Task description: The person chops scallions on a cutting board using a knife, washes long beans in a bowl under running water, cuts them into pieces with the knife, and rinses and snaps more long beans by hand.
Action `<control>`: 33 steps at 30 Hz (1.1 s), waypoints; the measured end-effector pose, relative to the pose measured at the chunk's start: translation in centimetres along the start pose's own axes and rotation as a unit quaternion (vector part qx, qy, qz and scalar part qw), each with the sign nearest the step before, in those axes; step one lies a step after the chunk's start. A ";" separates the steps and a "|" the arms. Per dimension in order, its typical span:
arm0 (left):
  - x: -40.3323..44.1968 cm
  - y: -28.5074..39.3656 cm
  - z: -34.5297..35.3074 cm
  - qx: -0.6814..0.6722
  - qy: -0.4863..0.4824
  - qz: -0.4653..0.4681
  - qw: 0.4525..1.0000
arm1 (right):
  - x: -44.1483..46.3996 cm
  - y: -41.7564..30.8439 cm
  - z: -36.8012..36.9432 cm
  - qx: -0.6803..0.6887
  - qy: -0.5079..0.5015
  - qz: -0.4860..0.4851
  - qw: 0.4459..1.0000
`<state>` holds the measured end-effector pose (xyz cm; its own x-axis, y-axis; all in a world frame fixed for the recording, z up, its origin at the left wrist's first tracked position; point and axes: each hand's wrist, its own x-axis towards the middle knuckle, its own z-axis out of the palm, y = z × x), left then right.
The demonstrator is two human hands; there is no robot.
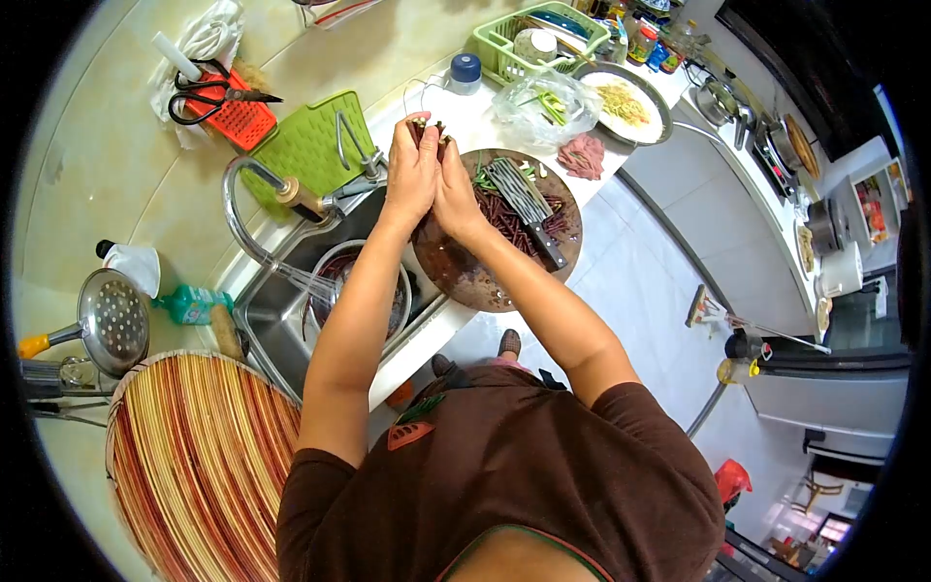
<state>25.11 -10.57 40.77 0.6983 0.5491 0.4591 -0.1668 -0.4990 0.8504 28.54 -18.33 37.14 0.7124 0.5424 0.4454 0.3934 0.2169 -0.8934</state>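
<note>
Between my two hands is a bundle of dark reddish stems [417, 126], its cut ends sticking up past the fingers. My left hand [411, 177] and my right hand [456, 199] press together around it, above the left edge of a round wooden chopping board [448, 276]. On the board lies a kitchen knife [524, 199] with a dark handle, over cut dark red stem pieces [499, 221]. A few green and white bits lie near its blade. Left of my forearms, a metal bowl [405, 301] with more dark stems sits in the sink.
Water runs from the faucet [254, 247] into the sink [267, 320]. Behind the board are a plastic bag [543, 102], a pink cloth [582, 155], a pan [650, 136] of pale food and a green basket [499, 60]. A striped round woven lid [204, 466] stands at left.
</note>
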 end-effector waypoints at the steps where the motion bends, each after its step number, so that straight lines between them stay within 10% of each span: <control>1: -0.1 0.1 -0.2 0.015 -0.026 -0.020 0.999 | -0.3 -0.3 -0.2 0.003 -0.010 0.008 1.000; 13: 1.4 -0.2 -3.4 0.195 -0.156 0.052 0.967 | 0.8 -2.7 -0.5 0.242 -0.077 0.089 0.963; 17: 0.0 0.7 -2.6 -0.167 -0.122 -0.028 0.978 | 1.1 -4.3 0.0 0.360 -0.012 0.178 0.916; 21: -2.7 -0.3 -3.9 -0.231 -0.214 -0.098 0.944 | 1.5 -5.3 -0.8 0.500 0.029 0.177 0.847; 27: -5.7 -0.5 -6.1 -0.077 -0.361 -0.283 0.885 | -2.0 -0.6 -0.6 0.530 0.061 0.210 0.819; 31: -9.3 -5.4 -5.2 0.033 -0.362 -0.265 0.893 | -6.7 5.8 0.1 0.549 0.144 0.309 0.763; 32: -11.4 -9.9 -4.5 0.104 -0.329 -0.059 0.937 | -7.8 7.8 0.2 0.551 0.170 0.332 0.746; 33: -11.9 -10.0 -3.8 0.188 -0.353 -0.088 0.913 | -8.9 10.1 0.1 0.541 0.193 0.364 0.734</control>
<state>15.85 -9.57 27.76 0.9876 0.1413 -0.0682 0.1493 -0.7120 0.6862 26.10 -20.84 24.19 0.6989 0.6091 -0.3749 -0.7147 0.6144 -0.3342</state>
